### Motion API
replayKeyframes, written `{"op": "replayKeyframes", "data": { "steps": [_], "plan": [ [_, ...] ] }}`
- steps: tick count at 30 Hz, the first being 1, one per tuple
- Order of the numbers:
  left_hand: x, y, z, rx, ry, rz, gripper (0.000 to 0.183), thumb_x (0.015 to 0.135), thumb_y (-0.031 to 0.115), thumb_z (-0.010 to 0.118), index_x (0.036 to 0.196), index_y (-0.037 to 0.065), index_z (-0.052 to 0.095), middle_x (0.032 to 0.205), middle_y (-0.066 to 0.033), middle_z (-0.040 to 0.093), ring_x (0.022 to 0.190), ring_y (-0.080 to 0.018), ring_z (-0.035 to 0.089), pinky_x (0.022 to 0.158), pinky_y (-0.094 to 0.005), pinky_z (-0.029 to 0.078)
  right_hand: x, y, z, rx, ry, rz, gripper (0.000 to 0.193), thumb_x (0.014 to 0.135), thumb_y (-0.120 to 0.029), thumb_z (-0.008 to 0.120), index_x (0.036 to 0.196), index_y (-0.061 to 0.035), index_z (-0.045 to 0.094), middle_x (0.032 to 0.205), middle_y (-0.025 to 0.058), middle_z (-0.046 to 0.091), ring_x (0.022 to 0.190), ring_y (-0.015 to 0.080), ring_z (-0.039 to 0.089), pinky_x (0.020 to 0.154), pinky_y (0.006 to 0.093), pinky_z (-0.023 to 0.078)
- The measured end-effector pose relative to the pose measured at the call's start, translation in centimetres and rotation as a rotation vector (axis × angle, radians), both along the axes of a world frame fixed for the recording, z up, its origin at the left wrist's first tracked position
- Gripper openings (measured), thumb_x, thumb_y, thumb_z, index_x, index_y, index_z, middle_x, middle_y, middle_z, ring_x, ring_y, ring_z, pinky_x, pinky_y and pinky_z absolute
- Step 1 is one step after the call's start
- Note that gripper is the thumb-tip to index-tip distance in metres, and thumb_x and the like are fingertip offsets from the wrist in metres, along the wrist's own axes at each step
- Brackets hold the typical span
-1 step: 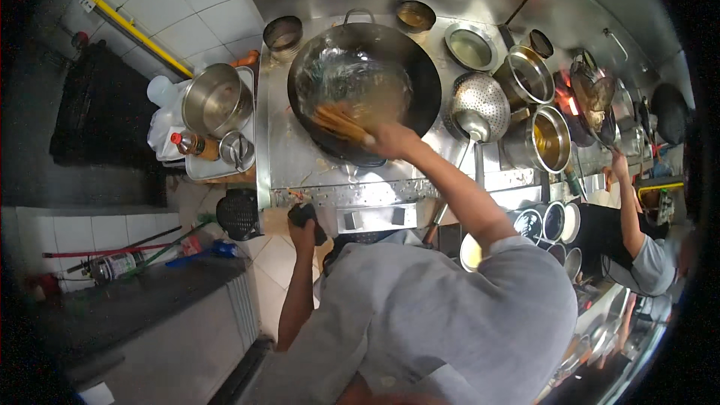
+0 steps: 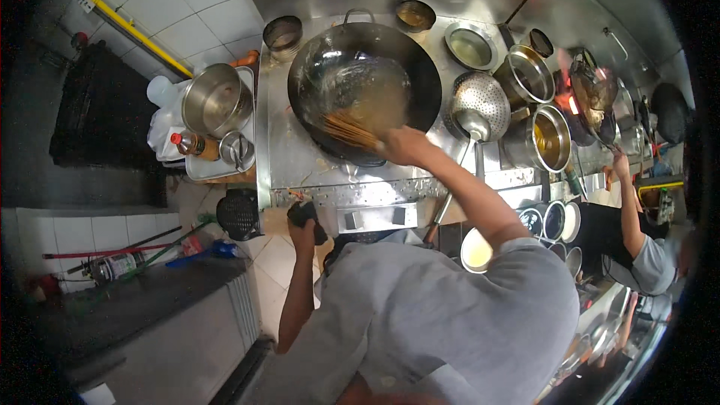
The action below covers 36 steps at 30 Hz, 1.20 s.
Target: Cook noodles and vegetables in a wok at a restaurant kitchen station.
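Observation:
A large dark wok sits on the steel stove, cloudy liquid blurred in its bowl. My right hand reaches over the wok's near right rim, closed around the handle end of a bamboo wok brush. The brush's splayed bristles point left, against the near inner wall. Below the stove's front edge, to the left, my left hand is closed on a bunched black cloth, apart from the wok.
Right of the wok are a perforated strainer, a metal bowl and steel pots. A tray at left carries a large pot and a red-capped bottle. Far right, another person's hand holds a pan near flames.
My right hand has moved a little to the right, and the brush with it, along the wok's near side. My left hand and the cloth stay in place.

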State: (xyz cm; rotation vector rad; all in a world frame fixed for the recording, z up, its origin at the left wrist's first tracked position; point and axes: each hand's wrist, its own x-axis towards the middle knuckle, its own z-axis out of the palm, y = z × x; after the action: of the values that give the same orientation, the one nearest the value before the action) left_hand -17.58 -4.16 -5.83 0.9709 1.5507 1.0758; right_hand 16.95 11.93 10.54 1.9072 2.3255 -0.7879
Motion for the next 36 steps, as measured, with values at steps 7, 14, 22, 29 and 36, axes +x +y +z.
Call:
{"op": "replayKeyframes", "data": {
  "steps": [7,14,22,29,36],
  "plan": [
    [12.3,8.1,13.1,-0.415,-0.789,-0.268,0.064,0.096,0.063,0.044,0.123,0.006,0.057,0.110,-0.0085,0.063,0.099,-0.0185,0.062,0.081,-0.0361,0.054,9.7,7.5,5.1,0.175,-0.373,-0.166,0.038,0.088,-0.039,0.060,0.109,-0.0080,0.069,0.102,0.0196,0.070,0.095,0.0367,0.070,0.081,0.0458,0.056],
    [19.9,13.0,2.0,-0.388,-0.629,0.085,0.058,0.089,0.026,0.067,0.130,-0.004,0.038,0.124,-0.0164,0.054,0.105,-0.0250,0.058,0.089,-0.0383,0.050,-1.8,9.3,1.9,0.026,0.070,-0.209,0.038,0.087,-0.027,0.054,0.112,0.0000,0.066,0.107,0.0256,0.067,0.097,0.0411,0.067,0.083,0.0485,0.054],
    [21.3,11.7,9.2,-0.334,-0.482,0.246,0.058,0.080,0.010,0.068,0.126,-0.006,0.036,0.121,-0.0185,0.052,0.104,-0.0243,0.057,0.090,-0.0360,0.048,7.6,1.4,6.7,0.046,-0.476,0.152,0.030,0.089,-0.030,0.057,0.107,-0.0095,0.070,0.103,0.0171,0.071,0.097,0.0320,0.069,0.085,0.0415,0.056],
    [20.8,12.1,12.1,-0.373,-0.468,0.128,0.052,0.078,0.008,0.065,0.124,-0.007,0.045,0.119,-0.0168,0.056,0.105,-0.0233,0.058,0.088,-0.0364,0.049,4.6,13.1,0.4,0.225,-0.008,-0.315,0.036,0.088,-0.029,0.057,0.110,-0.0039,0.067,0.097,0.0227,0.070,0.083,0.0358,0.071,0.072,0.0454,0.057],
    [14.0,12.9,11.6,-0.025,-0.478,0.107,0.044,0.074,0.005,0.062,0.117,-0.001,0.051,0.106,-0.0086,0.060,0.088,-0.0204,0.060,0.078,-0.0330,0.051,1.0,2.2,-2.9,0.060,0.306,-0.188,0.052,0.081,-0.041,0.068,0.118,-0.0054,0.064,0.102,0.0264,0.067,0.090,0.0380,0.068,0.079,0.0454,0.053]
  ]
}}
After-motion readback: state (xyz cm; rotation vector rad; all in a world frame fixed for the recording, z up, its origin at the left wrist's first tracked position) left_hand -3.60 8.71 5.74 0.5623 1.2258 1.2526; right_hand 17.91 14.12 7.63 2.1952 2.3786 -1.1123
